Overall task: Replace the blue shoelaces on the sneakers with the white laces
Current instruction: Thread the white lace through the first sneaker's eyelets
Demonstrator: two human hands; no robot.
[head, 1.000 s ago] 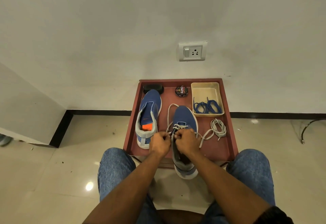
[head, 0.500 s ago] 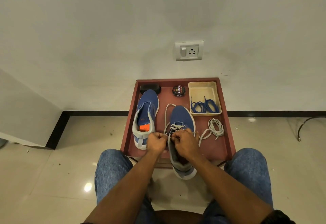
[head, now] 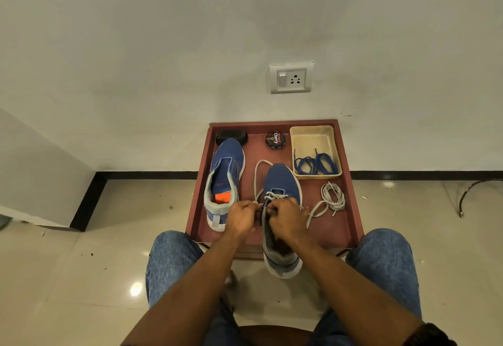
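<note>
Blue mesh and pale cord are what the head view shows: two sneakers on a reddish bench (head: 351,209) set against the wall. The right sneaker (head: 281,179) lies nearest the person, its heel hanging over the bench's front edge, with a white lace (head: 275,196) crossed through its lowest eyelets. The left hand (head: 241,216) and right hand (head: 288,216) sit knuckle to knuckle over the tongue, fingers curled in on the lace ends (which eyelet they are working I cannot tell, the knuckles hide it). One loose end loops out to the left of the toe, the other trails right.

Compared with a second ago, little has shifted: both hands are at the same spot on the shoe, and the loops lie as they did. I'd judge the threading is mid-row, slow fiddly work, not stalled.

The left sneaker (head: 224,179) stands laceless beside it, orange insole showing. The blue laces (head: 315,164) already lie in the cream tray (head: 313,134), and a second white lace (head: 333,197) waits coiled just below it. So roughly half the job remains. A polish tin (head: 275,140) sits at the back.
</note>
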